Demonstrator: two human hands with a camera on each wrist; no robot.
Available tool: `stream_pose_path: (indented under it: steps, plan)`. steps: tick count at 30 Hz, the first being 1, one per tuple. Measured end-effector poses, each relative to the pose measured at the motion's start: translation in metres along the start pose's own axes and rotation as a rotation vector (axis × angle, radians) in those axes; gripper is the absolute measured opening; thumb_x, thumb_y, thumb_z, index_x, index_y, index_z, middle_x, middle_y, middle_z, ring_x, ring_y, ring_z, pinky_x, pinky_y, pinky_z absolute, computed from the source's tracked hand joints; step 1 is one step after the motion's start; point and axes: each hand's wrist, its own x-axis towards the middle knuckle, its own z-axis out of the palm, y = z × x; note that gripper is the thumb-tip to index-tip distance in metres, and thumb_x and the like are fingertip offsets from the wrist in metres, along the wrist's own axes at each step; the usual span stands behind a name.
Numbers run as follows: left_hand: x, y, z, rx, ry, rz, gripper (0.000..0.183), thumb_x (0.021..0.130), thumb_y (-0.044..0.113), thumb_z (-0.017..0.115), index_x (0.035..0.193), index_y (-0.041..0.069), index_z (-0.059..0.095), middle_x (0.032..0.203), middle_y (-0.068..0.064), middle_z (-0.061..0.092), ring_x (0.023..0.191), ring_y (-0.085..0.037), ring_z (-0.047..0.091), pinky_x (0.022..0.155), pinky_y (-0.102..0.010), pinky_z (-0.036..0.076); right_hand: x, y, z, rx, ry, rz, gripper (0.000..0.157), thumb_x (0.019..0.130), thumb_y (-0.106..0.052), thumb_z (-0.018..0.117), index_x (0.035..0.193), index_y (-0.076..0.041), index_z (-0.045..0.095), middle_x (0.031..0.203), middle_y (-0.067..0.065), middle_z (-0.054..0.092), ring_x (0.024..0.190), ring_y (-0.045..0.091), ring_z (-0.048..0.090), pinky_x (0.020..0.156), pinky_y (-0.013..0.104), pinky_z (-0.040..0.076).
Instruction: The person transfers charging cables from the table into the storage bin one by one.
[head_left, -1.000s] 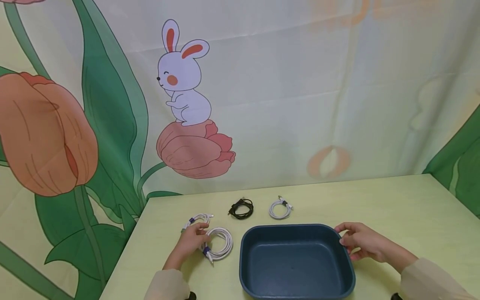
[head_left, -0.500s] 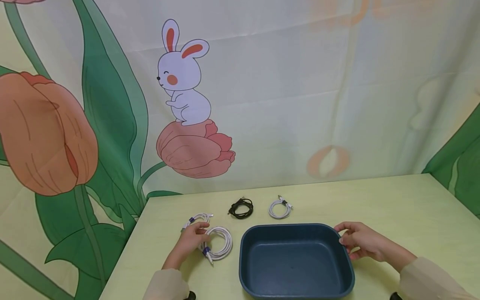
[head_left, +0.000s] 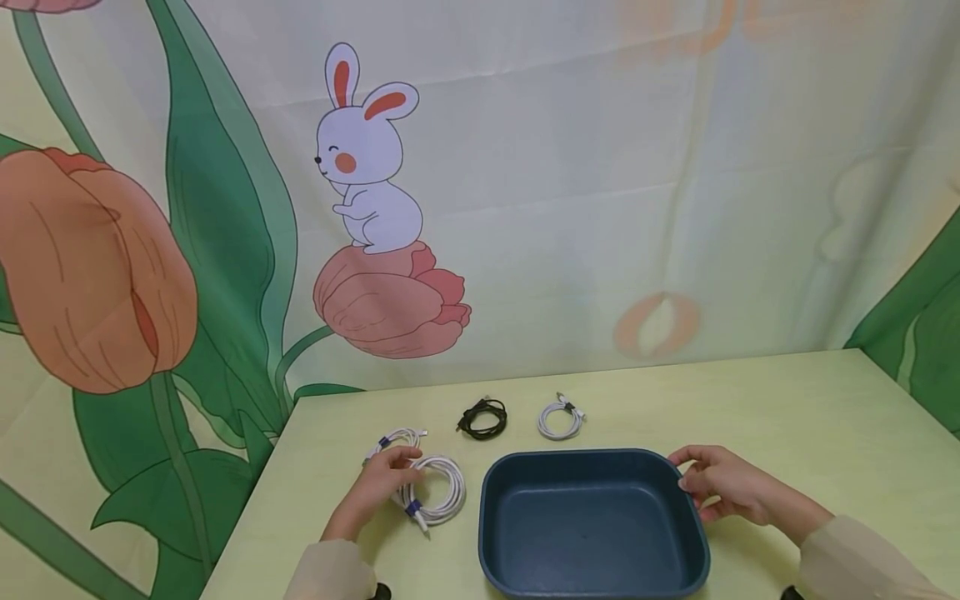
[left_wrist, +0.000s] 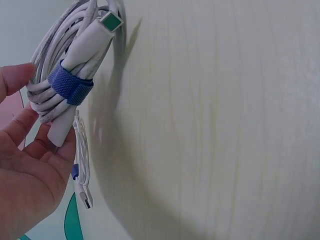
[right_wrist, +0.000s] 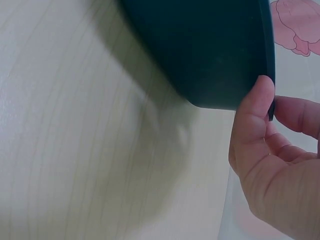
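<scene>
In the head view my left hand (head_left: 386, 479) is at the left side of a coiled white cable (head_left: 456, 493) bound by a blue strap. The left wrist view shows thumb and fingers gripping this coil, its connector (left_wrist: 89, 42) pointing away. Behind it lies a second white cable (left_wrist: 83, 150), also with a blue strap, partly hidden by the hand in the head view. My right hand (head_left: 731, 483) pinches the rim of a dark blue plastic bin (head_left: 570, 455) at its far right corner. In the right wrist view, the thumb presses on the bin's outer wall (right_wrist: 215, 55).
Beyond the bin lie a coiled black cable (head_left: 483, 434) and a coiled white cable (head_left: 561, 436) with a black tie. The pale table (head_left: 795, 417) ends at a printed curtain (head_left: 547, 250) with a rabbit and tulips.
The strapped plug end of the gripped white cable has shifted slightly down towards me. The right hand and the bin stay where they were.
</scene>
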Motion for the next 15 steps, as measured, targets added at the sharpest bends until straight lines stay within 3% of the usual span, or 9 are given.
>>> stream_pose_path:
  steps: [9, 15]
  plan:
    - [-0.0029, 0.0018, -0.0032, -0.02, -0.027, -0.031, 0.039, 0.075, 0.012, 0.064, 0.111, -0.001, 0.056, 0.095, -0.008, 0.056, 0.085, -0.016, 0.048, 0.07, -0.024, 0.04, 0.0002, 0.0012, -0.0011, 0.001, -0.001, 0.0, 0.041, 0.081, -0.006, 0.049, 0.119, 0.003, 0.037, 0.075, 0.004, 0.048, 0.057, 0.012, 0.047, 0.052, 0.026, 0.047]
    - [-0.0027, -0.0013, -0.0053, -0.07, -0.074, -0.056, 0.035, 0.076, 0.012, 0.063, 0.109, 0.0, 0.056, 0.087, -0.004, 0.054, 0.07, -0.013, 0.045, 0.059, -0.024, 0.038, 0.0004, 0.001, -0.0013, 0.002, -0.007, -0.003, 0.041, 0.082, -0.006, 0.049, 0.12, 0.003, 0.037, 0.074, 0.004, 0.048, 0.057, 0.012, 0.048, 0.052, 0.026, 0.047]
